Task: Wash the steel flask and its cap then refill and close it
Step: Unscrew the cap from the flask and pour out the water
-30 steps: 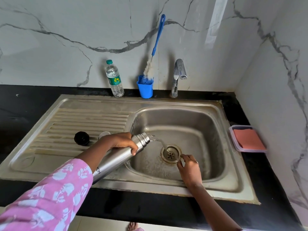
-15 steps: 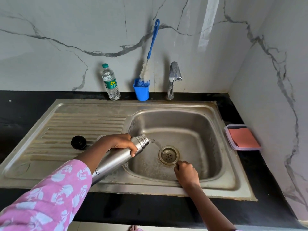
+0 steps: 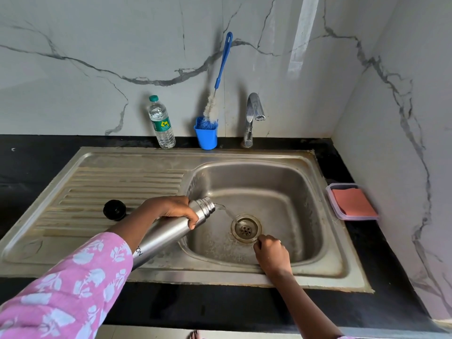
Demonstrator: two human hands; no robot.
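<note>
Left hand (image 3: 171, 210) gripped the tilted steel flask (image 3: 166, 238) near its neck, pouring water at the drain (image 3: 246, 228). Right hand (image 3: 271, 253) was curled, apparently empty, inside the sink (image 3: 318, 277). Cap (image 3: 114, 209) lay on the drainboard. Emptying step, I'd say; next up, reaching for the brush (image 3: 212, 107).

Right hand (image 3: 271, 253): a second ago your fingers lay stretched toward the drain (image 3: 246, 228). They've now curled into a loose fist at its near edge, across from the flask (image 3: 171, 237) your left hand (image 3: 171, 211) tips.
</note>
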